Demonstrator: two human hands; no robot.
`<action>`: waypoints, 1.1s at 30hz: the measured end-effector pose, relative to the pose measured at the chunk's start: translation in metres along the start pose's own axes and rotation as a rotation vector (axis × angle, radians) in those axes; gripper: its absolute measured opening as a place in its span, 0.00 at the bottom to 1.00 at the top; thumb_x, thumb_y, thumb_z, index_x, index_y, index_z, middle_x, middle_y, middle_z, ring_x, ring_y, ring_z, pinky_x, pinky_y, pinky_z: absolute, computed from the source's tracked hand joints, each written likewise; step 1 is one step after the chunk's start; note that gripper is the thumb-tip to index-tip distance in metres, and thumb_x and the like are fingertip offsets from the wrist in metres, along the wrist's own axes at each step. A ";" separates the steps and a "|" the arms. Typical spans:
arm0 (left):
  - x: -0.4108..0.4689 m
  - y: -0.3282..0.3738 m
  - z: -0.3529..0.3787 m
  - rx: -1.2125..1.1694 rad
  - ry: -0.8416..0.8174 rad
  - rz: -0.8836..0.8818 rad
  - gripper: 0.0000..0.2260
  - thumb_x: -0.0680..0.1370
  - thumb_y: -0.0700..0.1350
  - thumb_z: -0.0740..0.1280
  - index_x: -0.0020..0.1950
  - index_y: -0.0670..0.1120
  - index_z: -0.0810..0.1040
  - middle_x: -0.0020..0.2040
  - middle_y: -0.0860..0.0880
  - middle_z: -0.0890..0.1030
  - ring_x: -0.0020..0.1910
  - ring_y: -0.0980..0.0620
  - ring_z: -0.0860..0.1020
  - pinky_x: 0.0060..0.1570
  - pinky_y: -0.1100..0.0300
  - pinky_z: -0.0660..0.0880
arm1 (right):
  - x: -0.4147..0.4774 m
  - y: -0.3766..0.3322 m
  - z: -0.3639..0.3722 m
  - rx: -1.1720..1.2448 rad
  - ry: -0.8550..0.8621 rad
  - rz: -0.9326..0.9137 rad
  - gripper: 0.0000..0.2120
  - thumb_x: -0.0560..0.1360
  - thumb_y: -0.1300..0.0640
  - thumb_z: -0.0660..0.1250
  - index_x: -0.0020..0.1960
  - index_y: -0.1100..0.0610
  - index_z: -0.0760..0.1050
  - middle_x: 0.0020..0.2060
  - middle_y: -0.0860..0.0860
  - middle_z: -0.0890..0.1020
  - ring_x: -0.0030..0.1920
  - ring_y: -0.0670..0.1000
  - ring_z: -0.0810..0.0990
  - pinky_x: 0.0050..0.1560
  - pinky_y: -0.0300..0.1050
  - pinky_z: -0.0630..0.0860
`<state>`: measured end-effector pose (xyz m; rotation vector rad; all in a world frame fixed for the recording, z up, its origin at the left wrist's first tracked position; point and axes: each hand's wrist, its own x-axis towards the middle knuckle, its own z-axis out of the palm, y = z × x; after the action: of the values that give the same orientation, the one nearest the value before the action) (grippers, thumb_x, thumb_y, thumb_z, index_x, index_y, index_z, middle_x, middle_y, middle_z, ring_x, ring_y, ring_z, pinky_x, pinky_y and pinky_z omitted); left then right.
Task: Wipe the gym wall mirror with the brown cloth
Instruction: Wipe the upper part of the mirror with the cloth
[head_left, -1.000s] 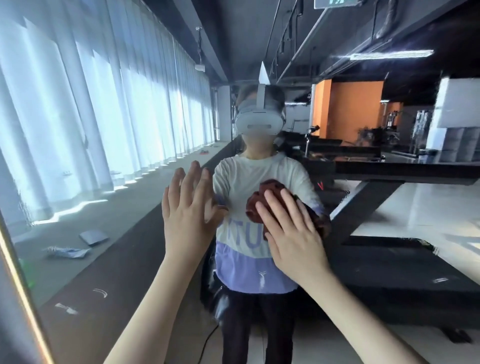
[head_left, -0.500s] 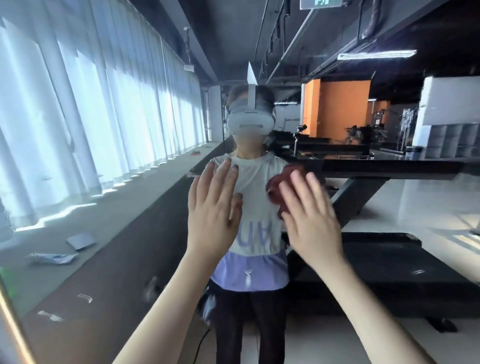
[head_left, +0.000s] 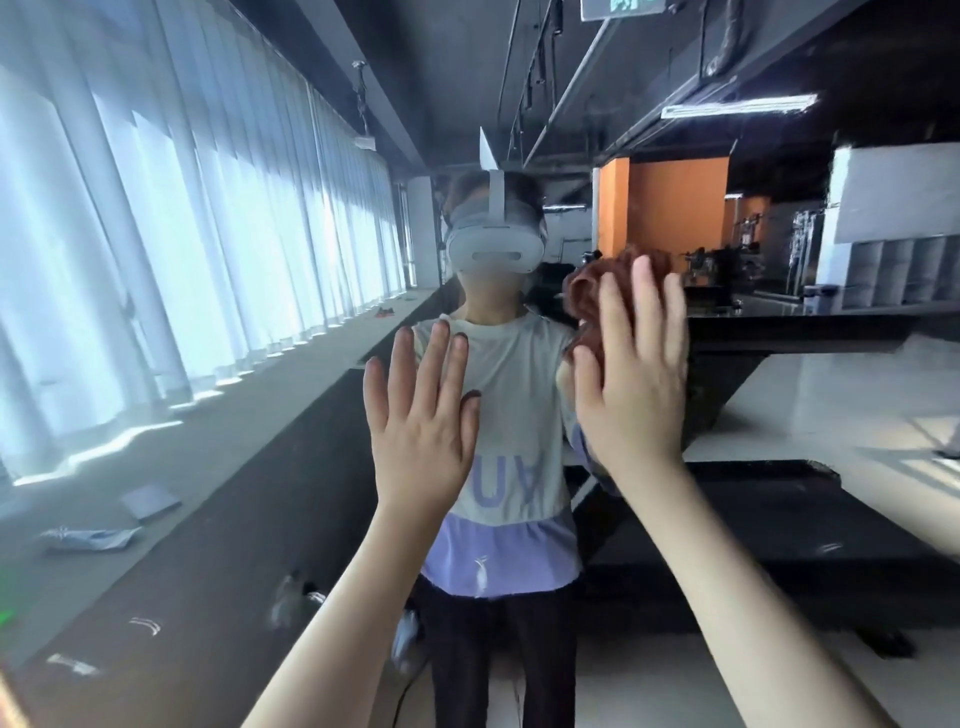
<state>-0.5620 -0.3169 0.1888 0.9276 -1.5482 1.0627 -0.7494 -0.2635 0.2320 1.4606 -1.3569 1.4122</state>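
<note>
Bright bluish daylight through curtains (head_left: 156, 260) fills the left of the frame; upper centre dark. Strip light (head_left: 737, 106) glows upper right. Right hand (head_left: 634, 384) slightly motion-blurred. Straight lines bow at the edges. Pale glare at right.

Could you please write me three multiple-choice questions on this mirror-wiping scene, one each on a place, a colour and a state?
1. Where is the brown cloth?
A. Under the right hand, against the mirror.
B. On the floor.
C. In a bucket.

2. What colour is the reflected wall beyond the cloth?
A. Green.
B. Orange.
C. Pink.

3. How is the left hand?
A. Clenched in a fist.
B. Fingers straight and spread.
C. Gripping a bottle.

Answers: 1 A, the cloth bulges out past the right hand's fingertips; 2 B, that wall is orange; 3 B, its fingers point up, holding nothing.
</note>
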 end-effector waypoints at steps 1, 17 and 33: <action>0.000 0.000 0.000 -0.001 0.000 0.001 0.23 0.85 0.50 0.53 0.79 0.45 0.59 0.78 0.46 0.63 0.77 0.39 0.59 0.74 0.41 0.53 | -0.008 -0.004 0.004 -0.037 -0.041 -0.113 0.27 0.78 0.54 0.58 0.76 0.57 0.64 0.78 0.55 0.60 0.78 0.60 0.54 0.77 0.57 0.52; 0.004 0.006 -0.012 0.003 -0.037 -0.038 0.23 0.81 0.45 0.63 0.76 0.41 0.67 0.75 0.42 0.67 0.75 0.37 0.60 0.73 0.39 0.56 | -0.018 0.031 -0.006 -0.173 -0.154 -0.408 0.26 0.78 0.52 0.57 0.76 0.55 0.66 0.77 0.53 0.63 0.77 0.57 0.58 0.76 0.57 0.56; 0.020 0.053 -0.015 -0.048 -0.153 0.000 0.25 0.79 0.53 0.62 0.75 0.45 0.70 0.75 0.44 0.70 0.75 0.39 0.62 0.70 0.36 0.61 | -0.031 0.057 -0.021 -0.005 -0.040 0.153 0.28 0.79 0.56 0.61 0.77 0.57 0.62 0.80 0.53 0.55 0.79 0.58 0.51 0.75 0.55 0.53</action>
<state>-0.6106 -0.2874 0.2007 0.9947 -1.6923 0.9688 -0.8048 -0.2498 0.1953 1.4135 -1.5238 1.4804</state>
